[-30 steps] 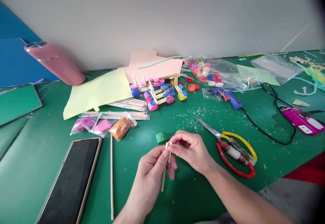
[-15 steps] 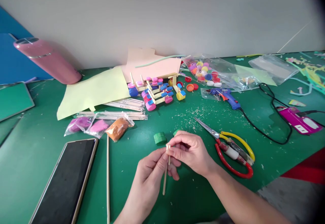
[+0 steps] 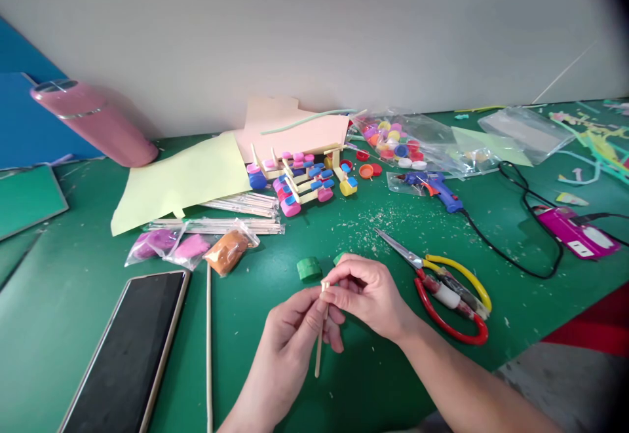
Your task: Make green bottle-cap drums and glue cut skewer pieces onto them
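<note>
Thumb and fingers of my left hand [image 3: 292, 331] pinch thin wooden sticks [image 3: 318, 351], one long and hanging down toward me, with a shorter piece beside it. My right hand [image 3: 371, 295] grips the same sticks at their top ends, its fingertips touching those of my left. The fingers cover most of the join, so I cannot tell whether the pieces are fixed together. Just beyond my hands stands a green bottle cap [image 3: 309, 268]. Another green piece [image 3: 339, 258] is partly hidden behind my right hand.
Scissors [image 3: 437, 285] lie to the right, a blue glue gun [image 3: 437, 188] with its cord behind them. Small stick-and-cap models [image 3: 304, 181] stand at the back. A phone [image 3: 125, 348], a long stick [image 3: 209, 348] and bagged clay [image 3: 228, 249] lie left; a pink bottle [image 3: 98, 122] stands far left.
My hands keep nearly the same pinch on the sticks. Some fingers of my left hand have shifted slightly below the join. The view has moved very little.
</note>
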Motion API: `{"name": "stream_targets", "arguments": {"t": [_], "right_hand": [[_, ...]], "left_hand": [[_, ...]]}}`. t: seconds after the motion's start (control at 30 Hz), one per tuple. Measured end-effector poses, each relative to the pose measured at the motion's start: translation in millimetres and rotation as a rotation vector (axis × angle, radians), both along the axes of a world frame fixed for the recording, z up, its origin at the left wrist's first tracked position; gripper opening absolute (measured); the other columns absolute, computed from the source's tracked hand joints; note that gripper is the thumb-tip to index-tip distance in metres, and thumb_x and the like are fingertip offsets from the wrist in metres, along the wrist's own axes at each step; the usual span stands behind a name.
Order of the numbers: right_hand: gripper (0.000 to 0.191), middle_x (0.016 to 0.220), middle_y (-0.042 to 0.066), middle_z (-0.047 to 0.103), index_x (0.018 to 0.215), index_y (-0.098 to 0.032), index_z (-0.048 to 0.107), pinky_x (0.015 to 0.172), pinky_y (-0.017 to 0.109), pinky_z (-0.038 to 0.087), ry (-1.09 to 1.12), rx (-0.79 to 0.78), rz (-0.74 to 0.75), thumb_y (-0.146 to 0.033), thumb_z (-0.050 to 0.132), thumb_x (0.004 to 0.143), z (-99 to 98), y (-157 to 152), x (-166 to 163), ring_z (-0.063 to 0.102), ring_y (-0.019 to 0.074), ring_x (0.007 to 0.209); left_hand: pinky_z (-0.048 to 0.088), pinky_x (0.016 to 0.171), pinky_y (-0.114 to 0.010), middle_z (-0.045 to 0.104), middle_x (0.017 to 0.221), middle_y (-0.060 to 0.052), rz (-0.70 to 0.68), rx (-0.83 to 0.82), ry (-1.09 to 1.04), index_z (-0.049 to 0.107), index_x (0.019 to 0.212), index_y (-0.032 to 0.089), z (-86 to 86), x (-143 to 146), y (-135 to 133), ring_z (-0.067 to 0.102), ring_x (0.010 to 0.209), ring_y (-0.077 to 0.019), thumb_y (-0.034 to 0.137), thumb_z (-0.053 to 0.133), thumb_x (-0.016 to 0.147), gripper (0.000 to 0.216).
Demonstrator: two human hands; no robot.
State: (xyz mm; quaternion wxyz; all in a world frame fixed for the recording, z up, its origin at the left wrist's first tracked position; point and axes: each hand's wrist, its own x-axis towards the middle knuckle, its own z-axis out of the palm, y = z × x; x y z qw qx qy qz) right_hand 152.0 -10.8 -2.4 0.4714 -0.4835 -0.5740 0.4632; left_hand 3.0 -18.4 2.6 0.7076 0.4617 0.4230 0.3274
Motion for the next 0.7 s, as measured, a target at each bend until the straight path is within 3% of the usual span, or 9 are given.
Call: {"name": "stream_targets", "arguments": {"t": [0.27,0.7], "right_hand": [[0.011,0.065,-0.002,0.052,0.074,-0.018,0.066,0.044,0.020,0.037,-0.024,-0.007,0.003,-0.029,0.067,0.076,-0.9,-0.7,0.3,0.046,0.0071,0.049],[0.011,0.066,-0.002,0.052,0.073,-0.017,0.065,0.043,0.020,0.037,-0.014,-0.034,0.006,-0.028,0.066,0.075,0.0,-2.4,-0.6,0.045,0.0072,0.048]], "left_hand": [[0.042,0.055,-0.026,0.061,0.058,-0.002,0.024,-0.064,-0.055,0.065,0.073,0.014,2.5,-0.8,0.4,0.054,0.053,-0.0135,0.027,0.054,0.083,0.019],[0.043,0.057,-0.026,0.063,0.063,-0.002,0.023,-0.021,-0.016,0.064,0.075,0.014,2.6,-0.6,-0.1,0.057,0.051,-0.0130,0.026,0.053,0.084,0.019]]}}
